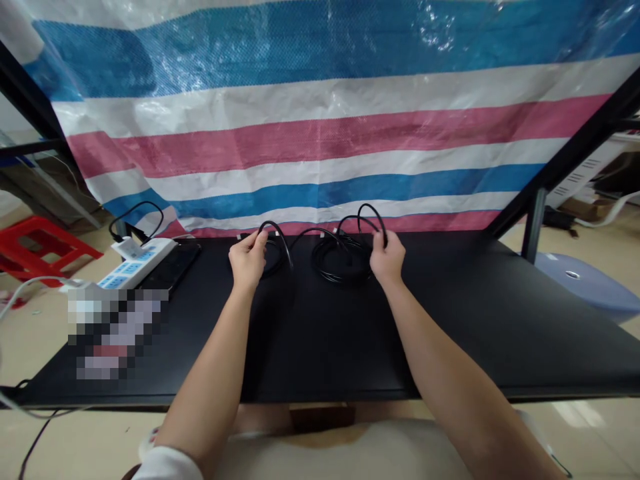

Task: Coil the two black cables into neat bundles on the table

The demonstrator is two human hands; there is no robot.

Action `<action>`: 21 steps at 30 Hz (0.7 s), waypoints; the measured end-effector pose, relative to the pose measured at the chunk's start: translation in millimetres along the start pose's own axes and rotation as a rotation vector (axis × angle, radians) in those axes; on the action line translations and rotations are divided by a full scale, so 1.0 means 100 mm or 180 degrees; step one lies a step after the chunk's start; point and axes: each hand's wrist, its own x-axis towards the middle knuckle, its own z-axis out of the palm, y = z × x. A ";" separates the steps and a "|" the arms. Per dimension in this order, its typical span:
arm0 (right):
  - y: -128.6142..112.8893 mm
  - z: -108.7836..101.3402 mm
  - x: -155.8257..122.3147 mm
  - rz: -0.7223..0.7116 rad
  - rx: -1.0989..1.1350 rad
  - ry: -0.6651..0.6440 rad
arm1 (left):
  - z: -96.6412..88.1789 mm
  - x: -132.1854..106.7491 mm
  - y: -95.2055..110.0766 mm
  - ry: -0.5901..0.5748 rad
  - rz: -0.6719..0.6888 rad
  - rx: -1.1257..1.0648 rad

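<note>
A long black cable [334, 272] lies partly coiled on the black tabletop [330, 340], with loops rising between and around my hands. My left hand [247, 261] pinches a strand at the left, where an arc bends over to the right and a coil rests behind the fingers. At the right, my right hand [387, 257] is closed around another raised loop, beside the larger coil. Whether both coils belong to one cable I cannot tell.
A white power strip [137, 262] with plugs and a dark phone [183, 260] lie at the table's left. Striped plastic sheeting [320, 133] hangs behind. Black frame posts [534, 223] flank the table. A red stool [43, 247] and a bluish lid [585, 280] stand beyond its sides.
</note>
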 end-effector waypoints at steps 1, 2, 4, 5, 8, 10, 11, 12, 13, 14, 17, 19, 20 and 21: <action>-0.02 -0.02 0.00 0.0117 0.0157 0.0182 | 0.00 0.00 0.00 -0.0071 -0.0137 -0.0063; -0.04 -0.05 -0.01 0.0223 0.0287 0.0316 | 0.01 0.00 0.00 -0.0137 -0.0244 -0.0100; -0.07 -0.08 -0.04 0.0305 0.0453 0.0373 | 0.02 -0.01 0.00 -0.0288 -0.0449 -0.0140; -0.07 -0.09 -0.06 0.0265 0.0483 0.0305 | 0.03 -0.02 0.00 -0.0333 -0.0554 -0.0134; -0.09 -0.05 -0.15 -0.0029 0.0317 0.0018 | 0.06 -0.06 0.00 -0.0304 -0.0793 -0.0048; -0.12 0.01 -0.20 -0.0151 0.0002 -0.0038 | 0.08 -0.09 0.00 -0.0220 -0.0826 -0.0015; -0.14 0.04 -0.22 -0.0156 -0.0156 -0.0054 | 0.09 -0.10 0.01 -0.0192 -0.0802 -0.0013; -0.16 0.06 -0.24 -0.0127 -0.0273 -0.0075 | 0.10 -0.12 0.02 -0.0178 -0.0761 -0.0014; -0.19 0.08 -0.25 -0.0067 -0.0322 -0.0094 | 0.11 -0.13 0.03 -0.0177 -0.0709 -0.0010; -0.21 0.09 -0.25 0.0015 -0.0272 -0.0103 | 0.11 -0.14 0.04 -0.0196 -0.0658 -0.0004; -0.27 0.11 -0.24 0.0407 0.0419 -0.0085 | 0.16 -0.17 0.05 -0.0279 -0.0639 -0.0041; -0.29 0.14 -0.25 0.0740 0.1079 -0.0218 | 0.20 -0.20 0.05 -0.0308 -0.0774 -0.0110; -0.30 0.16 -0.25 0.0892 0.1399 -0.0346 | 0.23 -0.22 0.04 -0.0318 -0.0849 -0.0122; -0.31 0.18 -0.27 0.1019 0.1692 -0.0486 | 0.26 -0.24 0.03 -0.0330 -0.0906 -0.0102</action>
